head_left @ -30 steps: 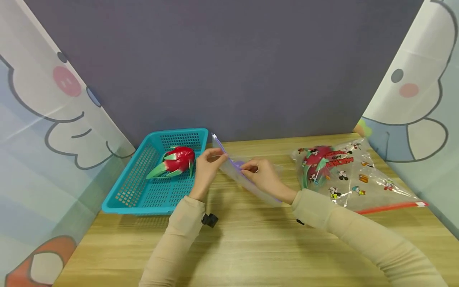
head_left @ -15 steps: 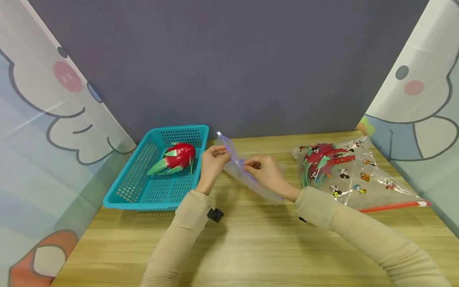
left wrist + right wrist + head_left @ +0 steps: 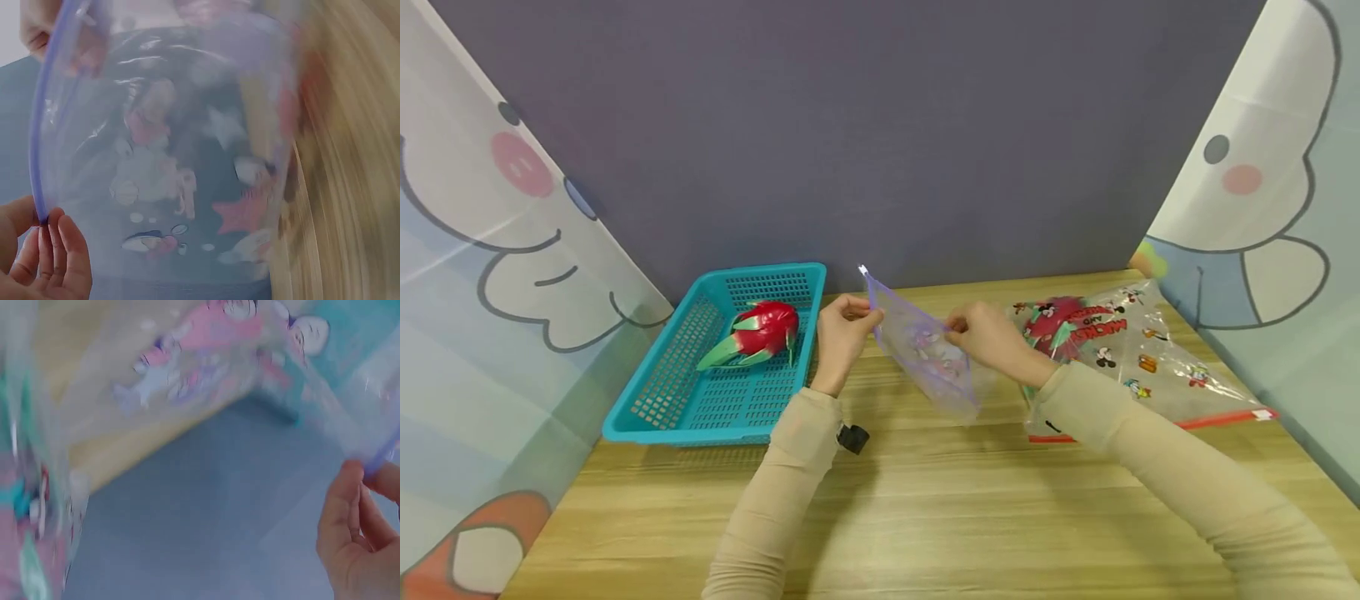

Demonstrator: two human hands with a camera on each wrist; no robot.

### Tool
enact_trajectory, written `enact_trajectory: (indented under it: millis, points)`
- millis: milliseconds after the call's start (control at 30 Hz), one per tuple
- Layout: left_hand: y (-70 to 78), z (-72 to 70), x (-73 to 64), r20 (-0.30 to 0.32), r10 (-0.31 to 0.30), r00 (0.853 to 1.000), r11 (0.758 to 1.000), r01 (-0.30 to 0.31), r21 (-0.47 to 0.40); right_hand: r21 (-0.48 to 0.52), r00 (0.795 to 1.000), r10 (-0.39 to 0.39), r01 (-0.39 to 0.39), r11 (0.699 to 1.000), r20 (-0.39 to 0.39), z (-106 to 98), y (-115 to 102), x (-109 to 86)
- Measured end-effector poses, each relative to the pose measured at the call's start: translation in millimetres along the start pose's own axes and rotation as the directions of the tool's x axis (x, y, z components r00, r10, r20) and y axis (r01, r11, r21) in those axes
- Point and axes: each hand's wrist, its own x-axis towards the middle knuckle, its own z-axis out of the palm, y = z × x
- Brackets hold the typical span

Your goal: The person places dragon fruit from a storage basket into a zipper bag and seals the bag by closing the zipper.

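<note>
A clear zip bag [image 3: 917,354] with a purple zip edge and printed cartoon figures hangs between my two hands over the table, its mouth spread apart. My left hand [image 3: 844,337] pinches one side of the purple edge between thumb and fingers; the left wrist view shows this grip on the zip bag [image 3: 156,156] up close. On the other side of the mouth, my right hand [image 3: 992,337] pinches the edge, thumb against fingertips, as the right hand [image 3: 362,519] shows in its wrist view. A white slider [image 3: 863,270] sits at the bag's far corner.
Left of my hands stands a turquoise basket [image 3: 625,421] holding a red and green dragon fruit [image 3: 763,329]. To the right lies a larger clear bag [image 3: 1172,367] with a red zip and another dragon fruit [image 3: 1051,321] inside. A grey wall [image 3: 880,142] backs the table [image 3: 917,508].
My right hand has moved right and slightly up, drawing its side of the bag away from the left. The purple-edged mouth, nearly closed before, now gapes. The head view has shifted slightly.
</note>
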Motion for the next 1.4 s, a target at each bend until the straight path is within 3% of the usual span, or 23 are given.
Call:
enact_trajectory:
  millis: [67,133,200,367,400,467,533,733,867,1000,1233,1400]
  points:
    - [0.4,1.6,-1.1,-0.011,0.056,0.998,0.997,-0.055,0.055,-0.064,0.994,-0.037,0.031,0.997,-0.101,-10,2,3.5]
    - [-0.2,4.2,-2.9,-0.013,0.114,0.993,0.988,-0.112,0.106,-0.102,0.976,-0.078,0.058,0.993,-0.205,-18,1,6.4]
    - [-0.2,6.6,-5.6,-0.008,0.179,0.984,0.973,-0.176,0.149,-0.126,0.943,-0.135,0.100,0.987,-0.305,-24,-1,8.8]
    - [-3.0,10.2,-13.2,0.021,0.296,0.955,0.932,-0.293,0.213,-0.180,0.826,-0.242,0.172,0.968,-0.509,-35,-4,13.7]
    - [-4.1,10.1,-14.6,0.023,0.302,0.953,0.929,-0.300,0.216,-0.187,0.809,-0.251,0.177,0.966,-0.531,-37,-3,14.6]
    - [-7.5,8.3,-17.9,0.014,0.295,0.955,0.932,-0.291,0.218,-0.188,0.797,-0.251,0.175,0.966,-0.549,-42,0,16.5]
    - [-10.4,5.3,-20.0,-0.008,0.275,0.961,0.943,-0.268,0.199,-0.188,0.809,-0.235,0.157,0.970,-0.538,-49,3,18.8]
    - [-15.9,-6.8,-21.3,-0.048,0.163,0.985,0.985,-0.159,0.069,-0.181,0.906,-0.138,0.070,0.981,-0.400,-71,12,22.1]
    - [-19.3,-15.3,-20.6,-0.048,0.107,0.993,0.994,-0.105,0.041,-0.175,0.948,-0.097,0.044,0.984,-0.305,-78,16,19.4]
    - [-22.2,-21.6,-22.5,-0.036,0.077,0.996,0.996,-0.076,0.046,-0.179,0.964,-0.084,0.039,0.983,-0.252,-77,20,14.8]
    - [-24.8,-27.0,-23.0,-0.038,0.041,0.998,0.996,-0.038,0.075,-0.113,0.958,-0.099,0.071,0.991,-0.269,-69,24,16.3]
    - [-25.9,-26.0,-19.8,-0.003,0.018,1.000,0.996,-0.017,0.085,0.042,0.978,0.046,-0.038,0.998,-0.206,-70,26,16.6]
